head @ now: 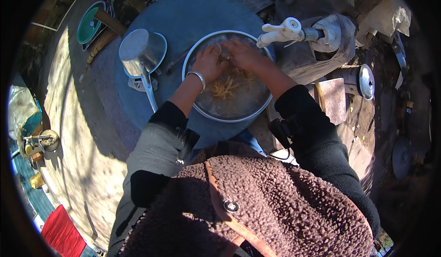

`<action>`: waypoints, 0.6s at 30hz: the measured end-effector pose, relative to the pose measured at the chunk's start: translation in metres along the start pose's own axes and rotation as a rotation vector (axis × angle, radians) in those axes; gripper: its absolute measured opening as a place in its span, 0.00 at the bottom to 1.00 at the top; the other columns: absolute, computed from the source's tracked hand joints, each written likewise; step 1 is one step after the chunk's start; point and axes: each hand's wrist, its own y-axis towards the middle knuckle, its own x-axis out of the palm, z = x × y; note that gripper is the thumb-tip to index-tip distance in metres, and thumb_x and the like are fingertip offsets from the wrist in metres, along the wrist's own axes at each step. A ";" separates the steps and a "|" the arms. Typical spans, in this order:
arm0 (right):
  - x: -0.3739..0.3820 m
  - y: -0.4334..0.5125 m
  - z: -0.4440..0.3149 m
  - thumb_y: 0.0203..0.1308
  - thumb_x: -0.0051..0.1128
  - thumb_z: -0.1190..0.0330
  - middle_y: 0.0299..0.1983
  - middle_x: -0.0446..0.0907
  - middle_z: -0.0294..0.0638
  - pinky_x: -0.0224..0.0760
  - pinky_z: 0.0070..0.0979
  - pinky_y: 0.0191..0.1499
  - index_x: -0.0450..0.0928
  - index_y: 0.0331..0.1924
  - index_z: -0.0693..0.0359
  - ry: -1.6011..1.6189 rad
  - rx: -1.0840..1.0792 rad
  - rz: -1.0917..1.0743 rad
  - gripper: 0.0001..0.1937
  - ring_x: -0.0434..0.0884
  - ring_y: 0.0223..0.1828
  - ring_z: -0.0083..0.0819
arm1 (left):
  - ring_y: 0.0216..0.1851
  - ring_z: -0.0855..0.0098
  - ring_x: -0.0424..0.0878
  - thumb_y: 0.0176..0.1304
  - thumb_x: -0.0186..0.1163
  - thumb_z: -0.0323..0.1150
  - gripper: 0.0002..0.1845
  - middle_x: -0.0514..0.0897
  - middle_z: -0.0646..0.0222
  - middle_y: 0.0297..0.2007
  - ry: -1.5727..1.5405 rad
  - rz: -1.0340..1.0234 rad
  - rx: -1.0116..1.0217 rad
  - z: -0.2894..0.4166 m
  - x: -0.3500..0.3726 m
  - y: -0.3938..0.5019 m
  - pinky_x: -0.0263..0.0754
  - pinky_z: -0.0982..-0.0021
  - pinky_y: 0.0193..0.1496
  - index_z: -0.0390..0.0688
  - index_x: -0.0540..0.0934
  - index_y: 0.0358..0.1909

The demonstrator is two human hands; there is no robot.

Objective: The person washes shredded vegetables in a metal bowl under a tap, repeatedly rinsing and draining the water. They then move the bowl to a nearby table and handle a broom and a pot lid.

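Before me a round metal basin (234, 120) with a pale rim holds murky water. My left hand (209, 63), with a metal bangle at the wrist, reaches into it from the left. My right hand (243, 54) comes in from the right, and the two almost meet near the far side. Small pieces show between the hands, but the fingers partly hide them, so a grip cannot be made out. Yellowish strips, perhaps cut vegetable or root, (224, 88) lie in a loose cluster in the water, nearer to me than my hands.
The basin stands on a round blue table (206, 11). Left of it rests an upturned metal saucepan (136, 50), its handle towards me. A white plastic tap (289, 30) juts in close at the right. A green basin (88, 26) and a lidded metal pot (365, 81) are farther out.
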 end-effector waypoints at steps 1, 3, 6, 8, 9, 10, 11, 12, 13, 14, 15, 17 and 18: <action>0.004 0.004 0.002 0.57 0.46 0.57 0.56 0.66 0.49 0.59 0.37 0.56 0.66 0.55 0.55 0.083 0.061 -0.048 0.22 0.66 0.56 0.46 | 0.61 0.56 0.58 0.56 0.52 0.48 0.30 0.60 0.51 0.60 -0.041 -0.057 -0.055 -0.007 0.001 0.003 0.52 0.63 0.63 0.36 0.67 0.54; 0.008 0.008 0.010 0.60 0.41 0.54 0.55 0.66 0.50 0.59 0.35 0.56 0.65 0.56 0.55 0.262 0.151 -0.188 0.23 0.67 0.55 0.45 | 0.61 0.55 0.58 0.58 0.49 0.51 0.31 0.59 0.51 0.61 -0.112 -0.136 -0.150 -0.022 0.003 0.005 0.53 0.64 0.62 0.37 0.66 0.56; 0.009 -0.002 0.026 0.60 0.39 0.48 0.56 0.65 0.49 0.60 0.33 0.55 0.61 0.59 0.53 0.467 0.234 -0.407 0.27 0.66 0.56 0.44 | 0.61 0.56 0.59 0.58 0.46 0.55 0.33 0.58 0.52 0.61 -0.266 -0.197 -0.283 -0.034 0.008 -0.005 0.54 0.65 0.62 0.39 0.64 0.58; 0.010 -0.017 0.037 0.60 0.41 0.48 0.54 0.68 0.48 0.60 0.33 0.55 0.65 0.56 0.58 0.511 0.286 -0.448 0.26 0.68 0.54 0.41 | 0.61 0.59 0.59 0.59 0.45 0.57 0.35 0.59 0.55 0.61 -0.455 -0.231 -0.390 -0.028 0.016 -0.016 0.51 0.64 0.63 0.40 0.63 0.59; 0.012 -0.025 0.041 0.60 0.40 0.48 0.54 0.68 0.47 0.60 0.34 0.54 0.65 0.56 0.58 0.621 0.377 -0.451 0.27 0.68 0.54 0.40 | 0.61 0.60 0.60 0.59 0.45 0.57 0.35 0.59 0.56 0.61 -0.613 -0.215 -0.479 -0.022 0.021 -0.021 0.53 0.64 0.62 0.41 0.62 0.60; 0.014 -0.034 0.046 0.60 0.40 0.47 0.53 0.69 0.46 0.60 0.35 0.54 0.64 0.56 0.58 0.744 0.466 -0.426 0.28 0.69 0.53 0.39 | 0.60 0.62 0.61 0.59 0.45 0.56 0.35 0.60 0.57 0.61 -0.771 -0.198 -0.567 -0.013 0.028 -0.027 0.54 0.63 0.62 0.42 0.60 0.61; 0.017 -0.043 0.049 0.59 0.40 0.46 0.53 0.69 0.45 0.60 0.36 0.54 0.64 0.56 0.58 0.862 0.587 -0.432 0.28 0.70 0.53 0.38 | 0.60 0.63 0.62 0.59 0.46 0.56 0.35 0.60 0.59 0.61 -0.926 -0.201 -0.651 -0.004 0.035 -0.031 0.55 0.62 0.61 0.43 0.59 0.61; 0.020 -0.049 0.053 0.59 0.41 0.46 0.52 0.69 0.43 0.61 0.35 0.53 0.63 0.57 0.58 0.950 0.585 -0.406 0.28 0.69 0.53 0.36 | 0.59 0.64 0.63 0.60 0.46 0.56 0.34 0.62 0.60 0.60 -1.072 -0.180 -0.646 0.004 0.041 -0.033 0.57 0.62 0.60 0.44 0.59 0.62; 0.023 -0.054 0.055 0.59 0.43 0.47 0.52 0.70 0.42 0.62 0.35 0.53 0.62 0.57 0.57 1.032 0.616 -0.412 0.29 0.69 0.53 0.35 | 0.57 0.65 0.65 0.60 0.46 0.55 0.34 0.64 0.61 0.59 -1.214 -0.181 -0.636 0.012 0.046 -0.034 0.60 0.62 0.58 0.44 0.59 0.62; 0.025 -0.059 0.056 0.58 0.45 0.48 0.51 0.70 0.41 0.62 0.35 0.53 0.61 0.58 0.57 1.115 0.639 -0.411 0.29 0.69 0.53 0.33 | 0.56 0.66 0.67 0.60 0.46 0.55 0.33 0.65 0.62 0.58 -1.360 -0.171 -0.616 0.018 0.051 -0.034 0.62 0.61 0.57 0.45 0.58 0.62; 0.027 -0.062 0.055 0.57 0.49 0.50 0.53 0.68 0.41 0.63 0.34 0.53 0.59 0.59 0.57 1.278 0.600 -0.457 0.30 0.69 0.53 0.33 | 0.54 0.66 0.69 0.59 0.47 0.55 0.33 0.67 0.63 0.55 -1.454 -0.222 -0.623 0.022 0.055 -0.034 0.65 0.63 0.54 0.45 0.60 0.60; 0.029 -0.065 0.044 0.53 0.57 0.56 0.56 0.65 0.41 0.63 0.33 0.54 0.57 0.60 0.58 1.607 0.498 -0.518 0.32 0.68 0.55 0.33 | 0.49 0.67 0.73 0.58 0.48 0.56 0.32 0.72 0.65 0.51 -1.646 -0.303 -0.607 0.023 0.056 -0.033 0.70 0.66 0.50 0.45 0.63 0.58; 0.029 -0.063 0.033 0.52 0.59 0.59 0.55 0.66 0.42 0.64 0.32 0.54 0.57 0.60 0.58 1.600 0.440 -0.499 0.33 0.68 0.55 0.33 | 0.48 0.68 0.73 0.58 0.50 0.54 0.31 0.72 0.65 0.51 -1.693 -0.281 -0.556 0.019 0.052 -0.034 0.71 0.66 0.49 0.44 0.63 0.57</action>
